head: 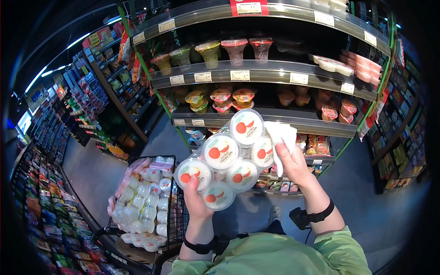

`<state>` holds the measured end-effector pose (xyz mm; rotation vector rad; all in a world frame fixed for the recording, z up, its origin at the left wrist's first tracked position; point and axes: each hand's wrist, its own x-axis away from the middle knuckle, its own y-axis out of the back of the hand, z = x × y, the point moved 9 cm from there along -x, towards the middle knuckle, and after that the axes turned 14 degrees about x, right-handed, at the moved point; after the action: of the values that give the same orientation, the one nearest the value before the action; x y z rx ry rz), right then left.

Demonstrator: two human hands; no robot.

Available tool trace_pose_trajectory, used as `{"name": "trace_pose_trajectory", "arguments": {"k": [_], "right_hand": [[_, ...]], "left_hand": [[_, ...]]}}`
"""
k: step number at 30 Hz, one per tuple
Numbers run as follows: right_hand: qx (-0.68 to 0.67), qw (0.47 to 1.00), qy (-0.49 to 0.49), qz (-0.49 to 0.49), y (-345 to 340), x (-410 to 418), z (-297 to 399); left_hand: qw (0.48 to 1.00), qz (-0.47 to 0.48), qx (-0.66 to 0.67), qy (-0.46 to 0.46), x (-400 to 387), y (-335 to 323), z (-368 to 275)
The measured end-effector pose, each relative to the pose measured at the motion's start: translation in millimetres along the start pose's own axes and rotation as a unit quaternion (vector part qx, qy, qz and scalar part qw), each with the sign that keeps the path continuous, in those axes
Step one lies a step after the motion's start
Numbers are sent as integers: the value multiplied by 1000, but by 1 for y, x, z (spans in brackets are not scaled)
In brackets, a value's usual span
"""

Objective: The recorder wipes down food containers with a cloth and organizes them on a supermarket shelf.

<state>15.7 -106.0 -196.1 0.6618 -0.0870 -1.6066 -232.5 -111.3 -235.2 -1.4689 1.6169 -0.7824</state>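
Note:
My left hand (197,202) grips the lower left end of a wrapped pack of several lychee jelly cups (221,151), its thumb on one round lid. At the pack's right edge my right hand (292,165) holds a folded white cloth or tissue (283,135), which lies against the cups; whether the fingers also hold the pack is hidden. The pack's white lids, printed with red fruit, face up towards me. Behind it stands a shelf unit with jelly cups (221,98) and taller dessert cups (235,51).
A black wire shopping cart (177,206) heaped with packs of jelly cups (142,202) stands at my left. Curved shelf edges (223,74) with price tags run across in front of me. Stocked shelves line both sides (51,206). My shoe (275,213) is on the floor before the shelf unit.

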Motion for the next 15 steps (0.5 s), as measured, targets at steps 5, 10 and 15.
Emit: {"name": "trace_pose_trajectory", "arguments": {"k": [5,10,15], "right_hand": [[76,979,-5,-188,46,9,-3],[415,894,143,-88,-2,4,75],[436,866,244,-14,-81,12,104]], "left_hand": [[999,-15,47,7,-8,-1,0],[998,-30,20,53,-13,-11,22],[999,-15,1,49,-11,-14,36]]}}
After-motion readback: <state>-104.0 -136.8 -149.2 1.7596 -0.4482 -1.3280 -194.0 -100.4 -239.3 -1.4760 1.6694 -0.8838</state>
